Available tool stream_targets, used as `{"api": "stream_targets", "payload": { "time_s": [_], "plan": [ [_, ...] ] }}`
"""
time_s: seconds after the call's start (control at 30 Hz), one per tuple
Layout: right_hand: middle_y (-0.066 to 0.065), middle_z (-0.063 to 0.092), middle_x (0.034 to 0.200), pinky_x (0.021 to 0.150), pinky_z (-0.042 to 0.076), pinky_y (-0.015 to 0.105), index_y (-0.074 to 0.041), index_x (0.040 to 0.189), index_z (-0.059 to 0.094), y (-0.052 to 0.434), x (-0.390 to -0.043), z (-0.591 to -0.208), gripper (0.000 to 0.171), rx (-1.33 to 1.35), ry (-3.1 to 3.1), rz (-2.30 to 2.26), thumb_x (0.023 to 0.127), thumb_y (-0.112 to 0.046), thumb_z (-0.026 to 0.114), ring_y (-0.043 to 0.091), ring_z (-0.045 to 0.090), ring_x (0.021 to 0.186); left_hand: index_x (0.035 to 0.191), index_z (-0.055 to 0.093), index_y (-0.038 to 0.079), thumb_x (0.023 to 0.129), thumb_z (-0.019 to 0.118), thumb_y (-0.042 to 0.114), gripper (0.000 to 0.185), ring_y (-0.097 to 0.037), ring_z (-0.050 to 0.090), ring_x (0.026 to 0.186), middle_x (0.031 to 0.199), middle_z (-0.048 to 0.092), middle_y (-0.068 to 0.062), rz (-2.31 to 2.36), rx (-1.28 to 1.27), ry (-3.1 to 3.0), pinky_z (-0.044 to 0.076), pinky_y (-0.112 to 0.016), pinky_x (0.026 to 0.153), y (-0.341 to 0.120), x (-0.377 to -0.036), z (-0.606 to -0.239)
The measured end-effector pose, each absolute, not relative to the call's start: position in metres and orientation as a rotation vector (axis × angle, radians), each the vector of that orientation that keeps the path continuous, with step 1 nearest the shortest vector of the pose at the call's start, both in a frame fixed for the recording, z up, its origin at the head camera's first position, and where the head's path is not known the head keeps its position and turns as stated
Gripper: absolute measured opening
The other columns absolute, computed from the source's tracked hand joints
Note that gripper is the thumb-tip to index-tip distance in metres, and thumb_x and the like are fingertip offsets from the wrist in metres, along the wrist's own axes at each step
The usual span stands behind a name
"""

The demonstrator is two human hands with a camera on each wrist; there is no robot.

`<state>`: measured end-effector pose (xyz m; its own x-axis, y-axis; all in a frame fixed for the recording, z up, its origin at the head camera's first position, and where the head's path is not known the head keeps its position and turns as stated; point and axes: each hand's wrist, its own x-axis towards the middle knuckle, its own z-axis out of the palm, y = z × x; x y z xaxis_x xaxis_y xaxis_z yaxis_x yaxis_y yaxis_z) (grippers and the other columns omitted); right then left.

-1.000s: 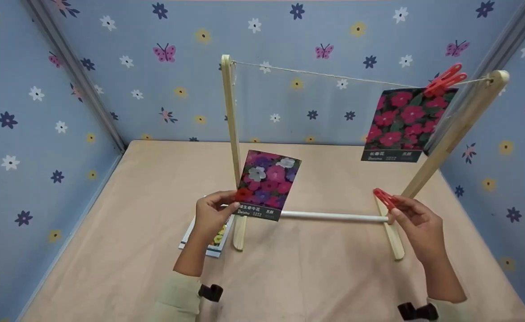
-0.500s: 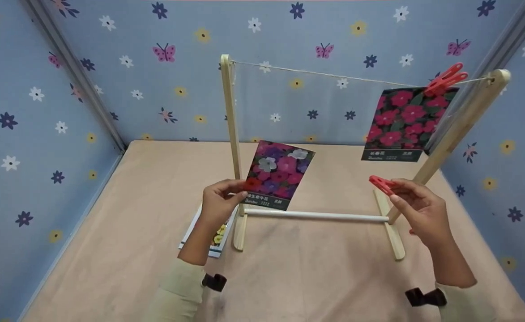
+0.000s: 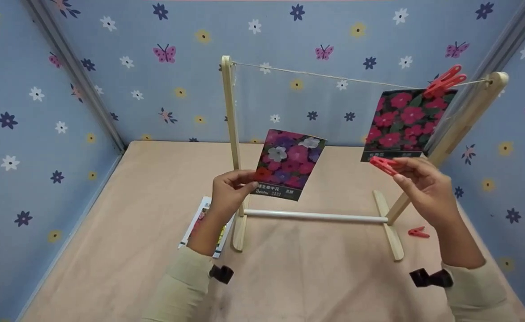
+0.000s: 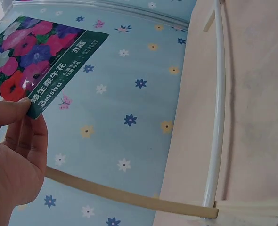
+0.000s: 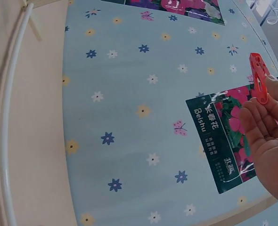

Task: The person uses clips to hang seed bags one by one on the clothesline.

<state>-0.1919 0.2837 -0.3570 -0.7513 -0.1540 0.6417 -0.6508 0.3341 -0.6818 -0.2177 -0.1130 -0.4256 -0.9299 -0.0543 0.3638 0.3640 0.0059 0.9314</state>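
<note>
My left hand (image 3: 231, 190) pinches the lower left corner of a seed packet (image 3: 290, 163) printed with pink, purple and white flowers, and holds it up in front of the wooden rack. The left wrist view shows the same packet (image 4: 33, 61) between thumb and fingers. A red clothespin (image 3: 384, 165) is pinched in the fingers of my right hand (image 3: 423, 185), and it shows again as the clothespin (image 5: 258, 77) in the right wrist view. On the string (image 3: 334, 78), a red-flower packet (image 3: 403, 123) hangs under another red clothespin (image 3: 443, 81).
The rack has two wooden posts (image 3: 230, 134) and a white crossbar (image 3: 316, 216) low down. Another clothespin (image 3: 418, 232) lies on the table by the right foot. More packets (image 3: 202, 223) lie flat left of the rack. Flowered walls close in three sides.
Both hands have risen. The left lifted the packet up and to the right toward the string; the right brought its clothespin up beside the hanging packet, uncovering the clothespin on the table.
</note>
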Motion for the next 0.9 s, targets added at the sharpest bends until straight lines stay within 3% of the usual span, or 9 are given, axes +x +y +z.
{"api": "stream_targets", "payload": {
  "time_s": [0.17, 0.6, 0.9],
  "plan": [
    [0.010, 0.063, 0.105, 0.079, 0.050, 0.014, 0.013, 0.115, 0.063, 0.278, -0.199, -0.340, 0.031, 0.729, -2.124, 1.308, 0.085, 0.019, 0.062, 0.011, 0.062, 0.092, 0.100, 0.072, -0.009, 0.079, 0.075, -0.009, 0.021, -0.014, 0.066, 0.079, 0.089, 0.072, -0.011, -2.039, -0.312, -1.935, 0.054, -0.023, 0.068, -0.105, -0.223, -0.421],
    [0.007, 0.062, 0.095, 0.067, 0.046, 0.012, 0.014, 0.108, 0.066, 0.270, -0.213, -0.301, 0.029, 0.740, -2.090, 1.182, 0.081, 0.023, 0.063, 0.008, 0.058, 0.079, 0.102, 0.071, -0.009, 0.079, 0.074, -0.010, 0.022, -0.014, 0.063, 0.079, 0.091, 0.073, -0.007, -2.159, -0.244, -1.843, 0.053, -0.021, 0.066, -0.085, -0.232, -0.411],
    [0.004, 0.062, 0.093, 0.066, 0.046, 0.011, 0.012, 0.105, 0.068, 0.264, -0.218, -0.275, 0.025, 0.724, -2.100, 1.083, 0.082, 0.019, 0.065, 0.007, 0.055, 0.073, 0.099, 0.071, -0.012, 0.079, 0.072, -0.013, 0.020, -0.014, 0.061, 0.075, 0.088, 0.073, -0.008, -2.188, -0.326, -1.801, 0.052, -0.021, 0.064, -0.072, -0.241, -0.404]
  ]
}}
